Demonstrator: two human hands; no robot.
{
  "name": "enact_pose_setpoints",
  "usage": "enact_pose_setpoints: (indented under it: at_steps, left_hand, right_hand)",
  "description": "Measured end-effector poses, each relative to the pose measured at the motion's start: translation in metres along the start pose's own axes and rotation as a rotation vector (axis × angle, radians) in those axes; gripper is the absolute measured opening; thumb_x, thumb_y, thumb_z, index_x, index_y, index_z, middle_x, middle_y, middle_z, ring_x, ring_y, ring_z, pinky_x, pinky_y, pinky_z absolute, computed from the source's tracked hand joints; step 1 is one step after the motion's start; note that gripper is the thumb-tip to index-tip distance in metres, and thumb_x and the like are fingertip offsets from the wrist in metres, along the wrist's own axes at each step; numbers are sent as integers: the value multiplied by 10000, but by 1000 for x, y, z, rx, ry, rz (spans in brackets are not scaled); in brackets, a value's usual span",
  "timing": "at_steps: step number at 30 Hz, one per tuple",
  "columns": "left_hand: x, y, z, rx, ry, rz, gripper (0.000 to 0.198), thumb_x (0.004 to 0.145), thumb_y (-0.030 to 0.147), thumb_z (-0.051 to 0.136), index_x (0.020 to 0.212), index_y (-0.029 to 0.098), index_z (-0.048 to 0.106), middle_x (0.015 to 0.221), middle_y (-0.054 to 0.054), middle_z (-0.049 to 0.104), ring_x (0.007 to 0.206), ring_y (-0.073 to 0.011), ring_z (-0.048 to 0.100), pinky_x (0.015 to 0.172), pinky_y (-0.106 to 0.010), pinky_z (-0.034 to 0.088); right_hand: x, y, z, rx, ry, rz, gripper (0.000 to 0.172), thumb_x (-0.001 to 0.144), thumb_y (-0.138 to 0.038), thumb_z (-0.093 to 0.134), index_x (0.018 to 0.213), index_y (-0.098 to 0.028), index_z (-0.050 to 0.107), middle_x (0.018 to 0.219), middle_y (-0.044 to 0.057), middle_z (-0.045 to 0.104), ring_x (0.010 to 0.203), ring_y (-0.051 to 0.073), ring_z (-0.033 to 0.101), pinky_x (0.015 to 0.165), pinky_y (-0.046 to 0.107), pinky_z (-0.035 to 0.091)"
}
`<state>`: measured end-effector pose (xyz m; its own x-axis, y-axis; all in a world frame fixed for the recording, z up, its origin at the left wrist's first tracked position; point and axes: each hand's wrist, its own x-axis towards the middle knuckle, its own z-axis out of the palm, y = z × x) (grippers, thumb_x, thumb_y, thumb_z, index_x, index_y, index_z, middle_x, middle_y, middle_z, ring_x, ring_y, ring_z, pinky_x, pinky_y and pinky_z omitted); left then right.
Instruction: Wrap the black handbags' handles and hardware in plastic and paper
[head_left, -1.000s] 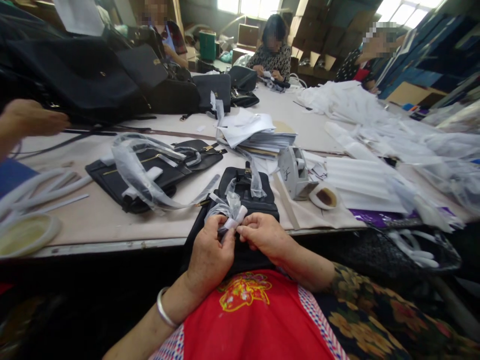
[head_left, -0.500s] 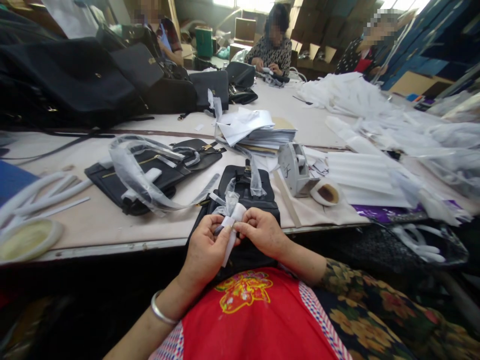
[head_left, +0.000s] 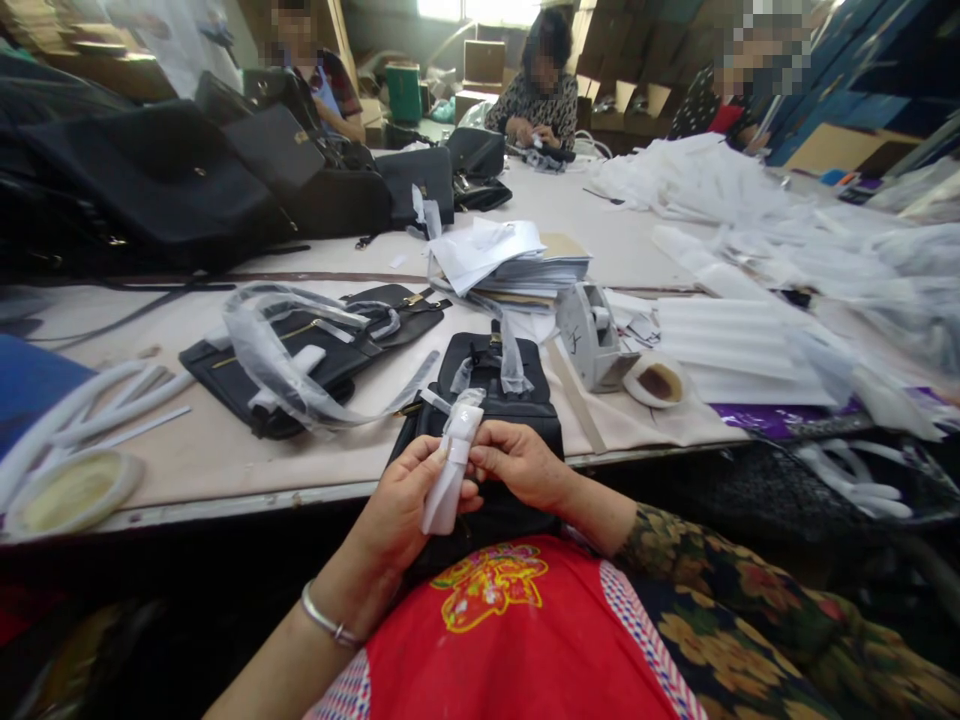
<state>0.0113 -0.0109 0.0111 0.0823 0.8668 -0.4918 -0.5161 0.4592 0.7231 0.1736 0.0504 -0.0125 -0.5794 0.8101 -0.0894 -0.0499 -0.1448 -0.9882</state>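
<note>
A black handbag [head_left: 491,400] hangs over the table's near edge onto my lap. Both my hands are on a white foam wrap [head_left: 448,470] rolled round the bag's strap, with clear plastic film at its top. My left hand [head_left: 401,505] curls round the wrap from below and the left. The fingertips of my right hand [head_left: 521,462] pinch its upper part from the right. A silver bangle sits on my left wrist.
A second black bag [head_left: 315,350] with plastic-wrapped handles lies to the left. A tape dispenser [head_left: 589,335], a tape roll [head_left: 656,380], stacked papers [head_left: 510,262] and white foam sheets [head_left: 727,345] lie ahead and right. White foam strips [head_left: 90,400] lie left. Three people work at the far end.
The loose white foam strip has been rolled down round the strap into a longer, tidy tube. My left hand shifted lower along it. A co-worker's hand at the far left has gone from view.
</note>
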Motion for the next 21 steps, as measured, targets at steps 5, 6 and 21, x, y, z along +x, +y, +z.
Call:
enact_pose_setpoints:
  at_steps: [5,6,21]
  left_hand:
    - [2,2,-1,-22,22,-21,283,797,288,736,968,159,551,826,-46,714,586,-130,678,587,-306,632]
    - [2,1,-1,-13,25,-21,279,803,288,726,975,160,548,825,-46,713,587,-129,676,583,-298,627]
    - [-1,13,-2,1441,290,647,219,791,353,626,895,163,660,1014,-125,619,953,-291,626,866,-445,530]
  right_hand:
    - [-3,-1,0,35,-8,43,200,820,-347,668,845,-156,615,740,-11,611,653,109,556,663,255,464]
    - [-4,-2,-1,65,-17,62,217,825,-360,667,870,-153,621,743,-11,613,650,107,553,659,253,461]
    - [-38,-91,-23,-412,-236,-307,190,884,-280,643,979,-157,753,878,61,720,784,154,653,736,254,514]
